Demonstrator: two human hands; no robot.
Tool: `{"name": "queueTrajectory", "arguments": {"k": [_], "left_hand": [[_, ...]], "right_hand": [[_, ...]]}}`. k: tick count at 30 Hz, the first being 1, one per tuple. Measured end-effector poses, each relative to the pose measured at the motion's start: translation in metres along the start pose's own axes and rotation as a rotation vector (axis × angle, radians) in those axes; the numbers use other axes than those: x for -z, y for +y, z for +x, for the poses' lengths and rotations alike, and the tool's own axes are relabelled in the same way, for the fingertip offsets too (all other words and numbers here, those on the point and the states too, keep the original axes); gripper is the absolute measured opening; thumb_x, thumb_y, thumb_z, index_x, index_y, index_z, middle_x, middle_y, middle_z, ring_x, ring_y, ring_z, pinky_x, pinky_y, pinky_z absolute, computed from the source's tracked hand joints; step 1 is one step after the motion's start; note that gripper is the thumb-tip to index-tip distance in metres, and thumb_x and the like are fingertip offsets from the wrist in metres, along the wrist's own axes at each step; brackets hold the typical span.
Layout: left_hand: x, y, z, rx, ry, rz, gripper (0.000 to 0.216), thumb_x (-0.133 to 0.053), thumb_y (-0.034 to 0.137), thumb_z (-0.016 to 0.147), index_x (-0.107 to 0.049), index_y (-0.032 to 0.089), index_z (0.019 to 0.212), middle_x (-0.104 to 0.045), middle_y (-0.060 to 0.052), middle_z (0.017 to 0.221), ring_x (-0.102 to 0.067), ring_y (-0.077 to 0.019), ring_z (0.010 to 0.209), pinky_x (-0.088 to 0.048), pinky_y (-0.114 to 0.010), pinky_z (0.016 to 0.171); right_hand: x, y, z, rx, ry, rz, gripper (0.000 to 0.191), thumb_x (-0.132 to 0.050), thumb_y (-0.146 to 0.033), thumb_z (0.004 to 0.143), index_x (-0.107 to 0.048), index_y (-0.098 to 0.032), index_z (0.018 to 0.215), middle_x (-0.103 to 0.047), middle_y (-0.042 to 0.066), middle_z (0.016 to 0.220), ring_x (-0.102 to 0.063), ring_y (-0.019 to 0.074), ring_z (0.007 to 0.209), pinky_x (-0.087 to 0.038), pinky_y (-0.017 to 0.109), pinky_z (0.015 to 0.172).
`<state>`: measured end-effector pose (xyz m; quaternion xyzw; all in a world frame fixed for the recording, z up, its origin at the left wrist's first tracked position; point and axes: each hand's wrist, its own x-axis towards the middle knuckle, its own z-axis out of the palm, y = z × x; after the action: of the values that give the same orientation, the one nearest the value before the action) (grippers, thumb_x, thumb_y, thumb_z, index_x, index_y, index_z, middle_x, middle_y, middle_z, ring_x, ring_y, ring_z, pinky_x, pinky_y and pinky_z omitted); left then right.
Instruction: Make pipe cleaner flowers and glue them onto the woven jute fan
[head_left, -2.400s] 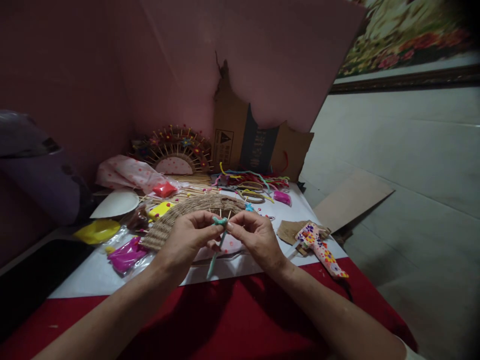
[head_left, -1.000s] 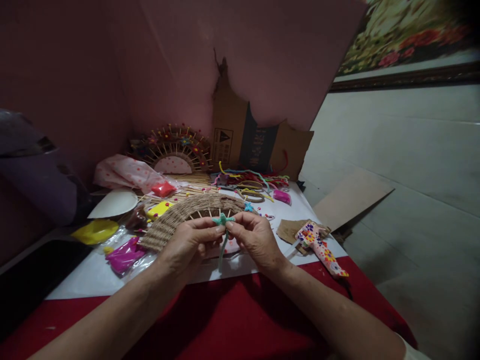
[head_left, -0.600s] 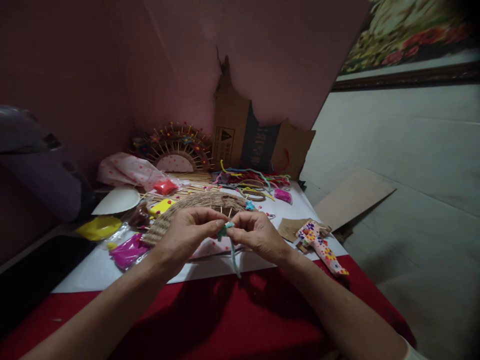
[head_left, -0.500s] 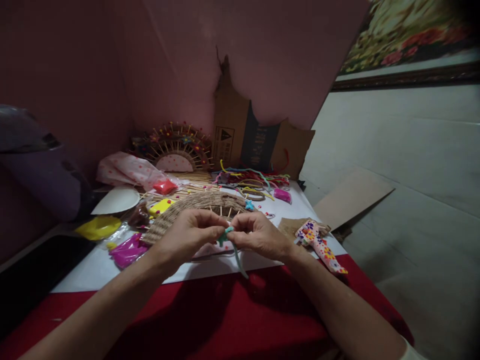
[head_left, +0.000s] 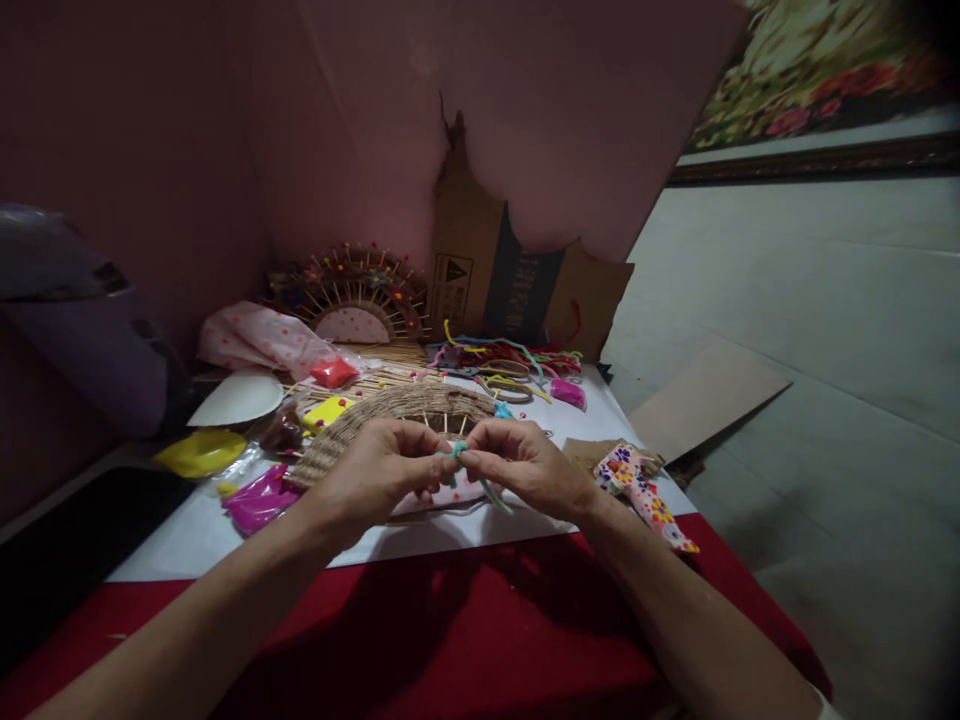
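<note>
Between my fingertips is a small teal pipe cleaner [head_left: 457, 452], bent into a compact shape, with a loose tail hanging down to the right. My left hand [head_left: 390, 462] pinches it from the left, thumb against forefinger. From the other side my right hand [head_left: 525, 465] grips it the same way, and the two hands nearly meet. Just behind them lies a half-round fan frame [head_left: 367, 418] wrapped in brown twine, with thin sticks at its inner edge. A blue pipe-cleaner flower [head_left: 502, 410] sits at its right end. My hands cover part of the frame's pink dotted centre.
A finished-looking fan [head_left: 352, 322] stands at the back by torn cardboard [head_left: 469, 240]. Coloured pipe cleaners [head_left: 517, 355] lie before it. Yellow [head_left: 201, 453] and magenta [head_left: 259, 500] clay packets are at left, near a white plate [head_left: 236, 398]. Flowered fabric [head_left: 646, 495] lies at right.
The tail of the teal pipe cleaner has swung up and to the right, and the piece has turned slightly in my fingers. Both hands keep their pinch in about the same place.
</note>
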<state>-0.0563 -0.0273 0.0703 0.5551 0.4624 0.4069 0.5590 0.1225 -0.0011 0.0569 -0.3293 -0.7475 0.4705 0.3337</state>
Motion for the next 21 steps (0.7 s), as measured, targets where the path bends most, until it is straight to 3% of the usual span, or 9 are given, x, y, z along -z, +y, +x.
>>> {"name": "queueTrajectory", "arguments": {"k": [5,21], "left_hand": [[0.0007,0.0025,-0.0004,-0.022,0.036,-0.042,0.023,-0.076,0.032,0.056,-0.068,0.012,0.060,-0.059,-0.002,0.050,-0.049,-0.0101,0.045,-0.037,-0.021,0.046],[0.0024,-0.0025,0.0020,-0.010,0.014,-0.065,0.023,-0.076,0.032,0.058,-0.067,0.011,0.064,-0.060,0.000,0.052,-0.050,-0.0096,0.049,-0.039,-0.022,0.051]], "right_hand": [[-0.0038,-0.0023,0.0013,0.011,0.094,0.200,0.022,-0.069,-0.033,0.070,-0.059,-0.015,0.074,-0.058,-0.001,0.066,-0.052,0.0080,0.058,-0.040,0.021,0.054],[-0.0025,0.0024,-0.0006,0.148,0.127,-0.022,0.008,-0.060,-0.024,0.078,-0.060,-0.015,0.079,-0.058,0.001,0.072,-0.051,0.0109,0.067,-0.042,0.026,0.063]]}}
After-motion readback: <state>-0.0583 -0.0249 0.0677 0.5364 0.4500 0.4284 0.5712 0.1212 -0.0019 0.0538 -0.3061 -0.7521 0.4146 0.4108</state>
